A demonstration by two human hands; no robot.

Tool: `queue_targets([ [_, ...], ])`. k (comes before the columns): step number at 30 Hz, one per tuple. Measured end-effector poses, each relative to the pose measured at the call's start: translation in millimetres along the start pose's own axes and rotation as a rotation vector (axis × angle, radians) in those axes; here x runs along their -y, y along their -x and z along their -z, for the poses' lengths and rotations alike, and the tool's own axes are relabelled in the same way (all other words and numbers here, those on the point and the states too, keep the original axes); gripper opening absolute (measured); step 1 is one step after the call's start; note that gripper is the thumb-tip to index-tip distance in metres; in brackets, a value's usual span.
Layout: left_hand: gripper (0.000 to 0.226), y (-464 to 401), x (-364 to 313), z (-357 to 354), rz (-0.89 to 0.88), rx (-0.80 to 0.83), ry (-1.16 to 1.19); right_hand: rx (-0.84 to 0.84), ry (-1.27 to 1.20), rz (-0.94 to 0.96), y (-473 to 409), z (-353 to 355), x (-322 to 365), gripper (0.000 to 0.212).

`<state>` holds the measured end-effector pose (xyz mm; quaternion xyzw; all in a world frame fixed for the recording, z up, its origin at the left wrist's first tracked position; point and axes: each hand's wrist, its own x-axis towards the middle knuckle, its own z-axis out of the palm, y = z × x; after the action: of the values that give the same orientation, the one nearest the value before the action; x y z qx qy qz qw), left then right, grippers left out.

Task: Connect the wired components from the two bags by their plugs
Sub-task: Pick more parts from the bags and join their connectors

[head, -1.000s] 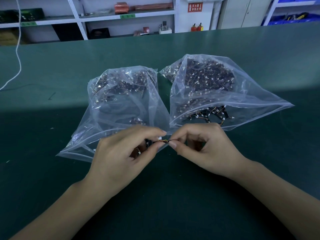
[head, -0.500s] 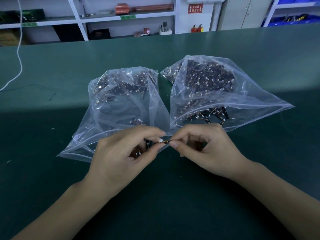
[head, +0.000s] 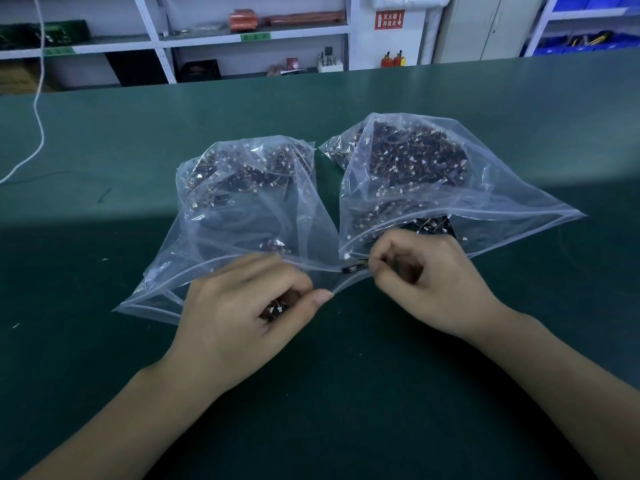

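Head view: right hand (head: 434,285) pinches a small dark wired component (head: 354,267) at its right end, long axis near level, free end pointing left and slightly toward the person, jutting out past the fingertips over the mouth of the left bag (head: 242,216). Left hand (head: 242,317) lies well apart from that piece, fingers curled round a small cluster of wired parts (head: 277,308) with a white plug showing, thumb extended right. Both bags lie open-mouthed toward the person on the green table (head: 104,140), right bag (head: 433,188) just beside the left.
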<state>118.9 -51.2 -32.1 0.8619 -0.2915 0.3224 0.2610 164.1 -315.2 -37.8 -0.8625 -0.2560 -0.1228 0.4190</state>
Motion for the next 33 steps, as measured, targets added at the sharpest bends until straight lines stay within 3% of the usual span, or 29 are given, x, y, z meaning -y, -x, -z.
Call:
queue_targets([
  [4, 0.043, -1.1, 1.0, 0.6, -0.018, 0.064, -0.06, -0.17, 0.106, -0.214, -5.0, 7.0, -13.8, 0.013],
  [9, 0.038, -2.7, 3.3, 0.7, 0.008, 0.187, -0.134, -0.203, 0.217, -0.344, -9.4, 14.2, -33.9, 0.012],
  [16, 0.016, 0.9, 9.1, 1.2, 0.14, 0.303, -0.27, -0.23, 0.35, -0.288, -7.8, 18.8, -42.3, 0.01],
  [21, 0.027, -1.9, 13.2, 8.0, 0.208, 0.371, -0.288, -0.262, 0.353, -0.23, -7.5, 15.4, -37.6, 0.012],
  [33, 0.028, -0.9, 19.5, 7.1, 0.299, 0.301, -0.145, -0.268, 0.291, -0.112, -4.2, 6.5, -18.5, 0.01],
])
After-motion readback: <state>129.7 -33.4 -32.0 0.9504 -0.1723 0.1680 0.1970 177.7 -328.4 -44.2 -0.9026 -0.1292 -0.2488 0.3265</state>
